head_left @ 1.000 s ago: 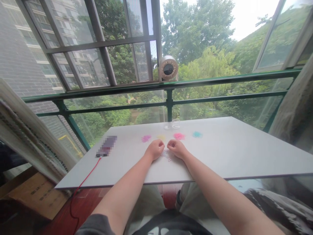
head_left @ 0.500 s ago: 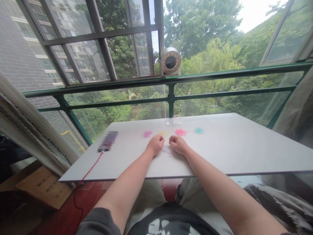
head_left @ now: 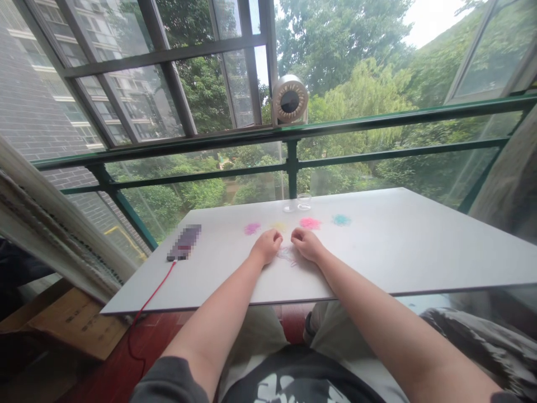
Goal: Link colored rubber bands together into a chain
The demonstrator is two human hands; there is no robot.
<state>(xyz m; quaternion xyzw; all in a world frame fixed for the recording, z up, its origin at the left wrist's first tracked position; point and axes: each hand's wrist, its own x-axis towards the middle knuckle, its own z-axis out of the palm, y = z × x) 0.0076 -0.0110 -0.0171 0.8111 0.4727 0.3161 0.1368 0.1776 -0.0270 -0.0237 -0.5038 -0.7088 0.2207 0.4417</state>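
Note:
Above the middle of the white table [head_left: 377,246], my left hand [head_left: 267,246] and my right hand [head_left: 307,243] face each other with a small gap between them. The fingers of both are curled and pinched; anything in them is too small to make out. Between and below the hands lies a loose pale, whitish-pink strand-like bunch [head_left: 287,254]. Beyond them sit small piles of thin coloured pieces: a purple pile [head_left: 252,228], a yellow pile [head_left: 277,226] partly behind my left hand, a pink pile [head_left: 310,223] and a teal pile [head_left: 341,219].
Clear, round-looking containers [head_left: 304,202] stand at the table's far edge. On the left lies a blurred-out dark device [head_left: 184,242] with a red cable [head_left: 156,288] hanging over the front edge. A round fan-like device [head_left: 290,99] sits above the green railing [head_left: 356,130]. A cardboard box [head_left: 78,322] is on the floor.
The view has shifted slightly. My hands stay almost in place, both still pinched, with my right hand tilted a little differently. The coloured piles look unchanged.

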